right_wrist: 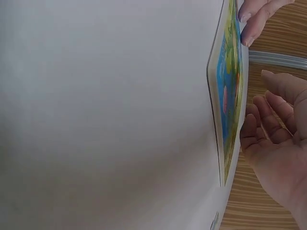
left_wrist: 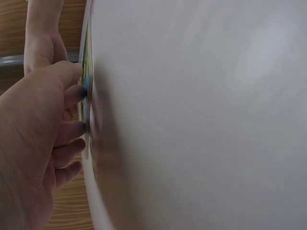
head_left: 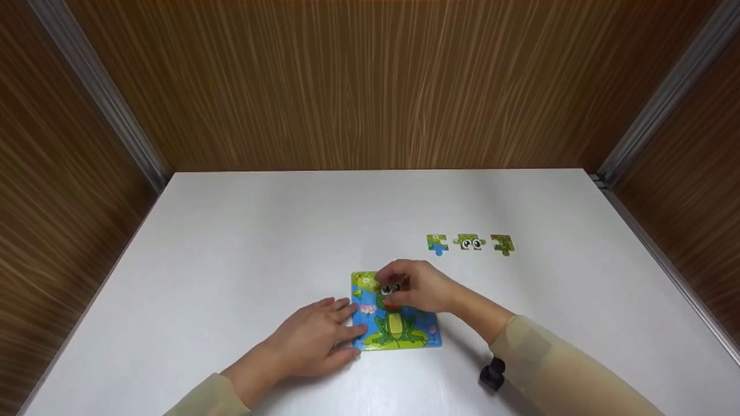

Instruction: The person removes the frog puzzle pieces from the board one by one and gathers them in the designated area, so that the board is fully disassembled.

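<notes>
A frog puzzle (head_left: 395, 329) in a flat board lies on the white table, showing a green frog on a blue and green background. My left hand (head_left: 315, 338) rests beside its left edge, fingertips over the rim with the fingers extended. Above the upper right part of the puzzle is my right hand (head_left: 429, 287), covering that corner in the head view. In the right wrist view its thumb (right_wrist: 283, 85) stands apart from the loosely bent fingers, and no piece shows between them. The frog's eyes and red mouth appear beneath this hand.
Behind the puzzle, three loose pieces lie in a row on the table (head_left: 260, 242): a green-and-blue piece (head_left: 437, 243), an eyes piece (head_left: 469, 242) and a green-and-brown piece (head_left: 503, 244). Wood-grain panels (head_left: 370, 86) enclose the back and sides. A black device (head_left: 492, 375) sits at the right sleeve.
</notes>
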Tool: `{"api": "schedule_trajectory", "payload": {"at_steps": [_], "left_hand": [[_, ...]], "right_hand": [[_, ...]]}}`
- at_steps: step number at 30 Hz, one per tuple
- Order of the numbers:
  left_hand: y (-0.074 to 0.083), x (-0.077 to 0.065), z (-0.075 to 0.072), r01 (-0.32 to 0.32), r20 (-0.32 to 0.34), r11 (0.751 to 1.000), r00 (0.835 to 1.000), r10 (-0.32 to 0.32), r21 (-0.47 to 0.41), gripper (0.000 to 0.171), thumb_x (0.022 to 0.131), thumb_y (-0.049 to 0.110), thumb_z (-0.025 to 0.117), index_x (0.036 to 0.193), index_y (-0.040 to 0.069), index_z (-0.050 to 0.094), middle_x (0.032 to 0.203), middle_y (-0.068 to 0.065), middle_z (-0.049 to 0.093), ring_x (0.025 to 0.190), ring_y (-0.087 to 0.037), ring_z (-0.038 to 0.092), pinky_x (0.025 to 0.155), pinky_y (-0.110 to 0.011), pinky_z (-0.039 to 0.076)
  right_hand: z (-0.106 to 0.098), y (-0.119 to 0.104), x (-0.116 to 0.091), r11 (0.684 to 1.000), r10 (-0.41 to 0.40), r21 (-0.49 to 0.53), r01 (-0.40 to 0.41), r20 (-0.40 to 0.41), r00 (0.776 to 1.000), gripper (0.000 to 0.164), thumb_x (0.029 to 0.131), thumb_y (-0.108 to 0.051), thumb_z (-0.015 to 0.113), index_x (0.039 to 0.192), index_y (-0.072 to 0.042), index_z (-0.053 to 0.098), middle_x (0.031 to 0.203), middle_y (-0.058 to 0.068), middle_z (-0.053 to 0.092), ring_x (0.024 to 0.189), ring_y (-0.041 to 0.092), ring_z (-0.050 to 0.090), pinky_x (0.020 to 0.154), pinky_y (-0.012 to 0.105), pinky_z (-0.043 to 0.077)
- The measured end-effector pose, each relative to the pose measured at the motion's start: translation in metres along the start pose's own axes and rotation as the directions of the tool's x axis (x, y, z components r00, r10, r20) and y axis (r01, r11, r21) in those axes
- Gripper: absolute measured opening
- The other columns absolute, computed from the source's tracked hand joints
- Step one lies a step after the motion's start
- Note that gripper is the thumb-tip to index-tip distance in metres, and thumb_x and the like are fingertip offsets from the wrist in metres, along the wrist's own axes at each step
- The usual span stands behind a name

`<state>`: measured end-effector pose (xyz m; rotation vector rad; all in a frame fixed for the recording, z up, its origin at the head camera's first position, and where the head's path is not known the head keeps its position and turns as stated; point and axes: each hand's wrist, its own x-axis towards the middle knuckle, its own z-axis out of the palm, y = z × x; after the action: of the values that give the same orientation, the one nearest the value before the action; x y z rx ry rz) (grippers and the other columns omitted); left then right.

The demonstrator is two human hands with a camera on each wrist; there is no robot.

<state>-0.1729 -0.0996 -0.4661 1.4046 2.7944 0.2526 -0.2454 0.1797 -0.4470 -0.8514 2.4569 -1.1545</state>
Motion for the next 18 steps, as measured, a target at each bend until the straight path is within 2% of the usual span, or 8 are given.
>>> {"api": "schedule_trajectory", "payload": {"at_steps": [11, 18], "left_hand": [[0.0018, -0.0003, 0.0016, -0.011, -0.014, 1.000, 1.000, 0.011, -0.005, 0.048, 0.108, 0.049, 0.052, 0.145, 0.024, 0.069, 0.151, -0.014, 0.058, 0.143, -0.032, 0.054, 0.120, -0.049, 0.040], [0.0017, -0.0001, 0.0016, -0.010, -0.016, 1.000, 1.000, 0.010, -0.011, 0.047, 0.108, 0.048, 0.053, 0.145, 0.024, 0.069, 0.151, -0.013, 0.058, 0.143, -0.032, 0.054, 0.119, -0.049, 0.042]], "right_hand": [[0.0056, 0.0058, -0.0004, 0.999, 0.032, -0.013, -0.032, 0.059, 0.998, 0.034, 0.093, -0.015, 0.083, 0.126, -0.015, 0.075, 0.120, -0.003, 0.066, 0.109, 0.017, 0.062, 0.100, 0.039, 0.053], [0.0072, 0.0058, -0.0017, 1.000, 0.010, -0.027, -0.008, 0.080, 0.997, 0.038, 0.091, -0.018, 0.085, 0.128, -0.018, 0.076, 0.124, -0.005, 0.062, 0.111, 0.015, 0.060, 0.102, 0.038, 0.051]]}}
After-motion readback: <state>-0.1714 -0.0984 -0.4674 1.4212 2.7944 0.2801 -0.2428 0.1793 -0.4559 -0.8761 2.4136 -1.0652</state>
